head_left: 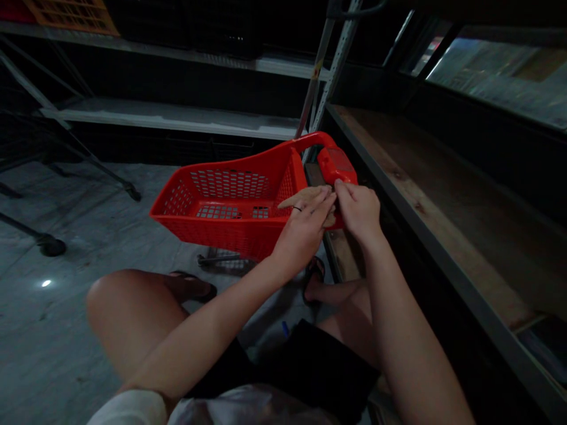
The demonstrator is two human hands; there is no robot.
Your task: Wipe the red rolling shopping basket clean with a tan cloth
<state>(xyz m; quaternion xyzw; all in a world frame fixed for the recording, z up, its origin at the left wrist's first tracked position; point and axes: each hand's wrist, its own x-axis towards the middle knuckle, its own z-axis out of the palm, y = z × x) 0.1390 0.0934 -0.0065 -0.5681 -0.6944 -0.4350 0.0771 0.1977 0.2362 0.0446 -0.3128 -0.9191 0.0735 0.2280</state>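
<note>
In front of me stands a red plastic shopping cart (230, 230) with slotted walls, its inside visible. My left hand (305, 227), wearing a dark ring, presses a beige cloth (299, 196) against the handle end of the cart, fingers stretched over it and partly bent around it. Close beside it, my right hand (359, 209) is closed at the red handle (337, 165), thumb on top; its other fingers are mostly hidden. Part of the cloth shows below my left fingertips, and its far corner sticks out over the basket.
To the right runs a wooden shelf (398, 177) with a metal edge. White metal racking (177, 115) spans the back, with an orange crate (73, 15) at upper left. Wheeled stand legs (51, 243) reach in on the left. A small blue object (286, 329) shows between my legs.
</note>
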